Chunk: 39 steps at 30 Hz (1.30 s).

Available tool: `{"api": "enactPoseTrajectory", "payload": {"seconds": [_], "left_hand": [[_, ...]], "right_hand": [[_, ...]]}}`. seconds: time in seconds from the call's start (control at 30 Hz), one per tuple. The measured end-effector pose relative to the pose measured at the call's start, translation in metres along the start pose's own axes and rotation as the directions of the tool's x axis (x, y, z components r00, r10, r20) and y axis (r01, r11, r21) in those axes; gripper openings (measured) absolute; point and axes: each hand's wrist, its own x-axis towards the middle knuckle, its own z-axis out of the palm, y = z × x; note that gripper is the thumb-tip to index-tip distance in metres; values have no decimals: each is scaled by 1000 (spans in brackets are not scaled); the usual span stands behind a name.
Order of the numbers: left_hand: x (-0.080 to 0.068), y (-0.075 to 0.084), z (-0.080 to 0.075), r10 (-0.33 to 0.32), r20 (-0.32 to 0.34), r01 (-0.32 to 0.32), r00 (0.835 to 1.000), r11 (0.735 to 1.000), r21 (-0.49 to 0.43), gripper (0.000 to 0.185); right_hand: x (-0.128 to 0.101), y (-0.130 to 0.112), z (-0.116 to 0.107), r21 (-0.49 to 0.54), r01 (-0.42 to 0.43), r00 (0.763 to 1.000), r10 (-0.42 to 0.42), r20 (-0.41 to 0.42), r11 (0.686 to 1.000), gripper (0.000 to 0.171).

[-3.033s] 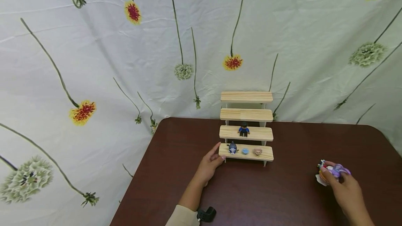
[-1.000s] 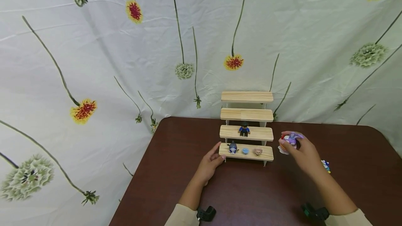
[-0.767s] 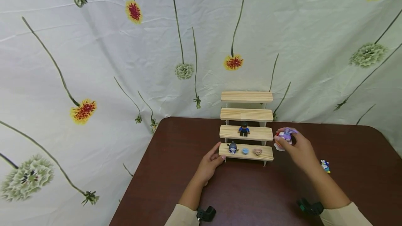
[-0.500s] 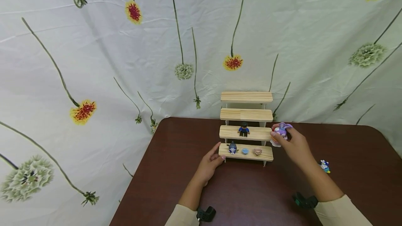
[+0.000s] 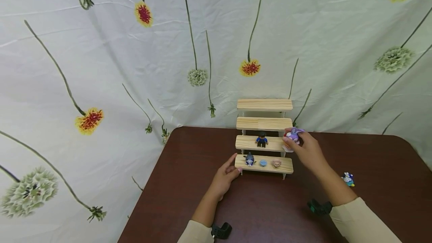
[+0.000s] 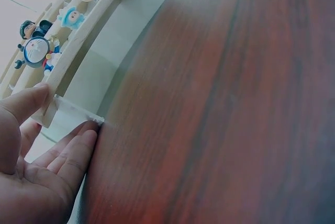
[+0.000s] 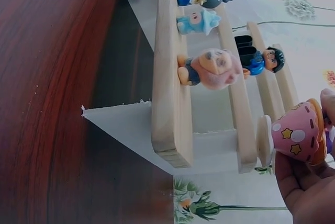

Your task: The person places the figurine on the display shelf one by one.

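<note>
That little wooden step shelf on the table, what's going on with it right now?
A person is putting small toy figures on the wooden step shelf. The right hand holds a purple figure at the right end of the second step, where a blue-shirted figure stands. The left hand rests against the shelf's lower left corner. Three little figures sit on the bottom step, and another toy lies on the table.

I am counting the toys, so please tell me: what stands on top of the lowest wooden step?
Three small figures stand on the lowest wooden step: a blue round-headed cat figure, a light blue figure, a pink-haired figure. Nothing there is hidden.
</note>
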Motion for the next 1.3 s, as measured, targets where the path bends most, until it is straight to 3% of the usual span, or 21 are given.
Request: {"api": "enactPoseTrajectory", "payload": {"seconds": [0.27,0.63,1.3], "left_hand": [[0,1,1,-1,-5,1,1000,1000,4,68],[0,0,1,-14,-7,14,1000,1000,4,68],[0,1,1,-10,-14,10,1000,1000,1,66]], "right_hand": [[5,-1,8,47,-17,999,15,32,999,41],[10,-2,17,19,19,999,-20,33,1000,42],[10,-4,23,51,-62,998,61,28,997,50]]}}
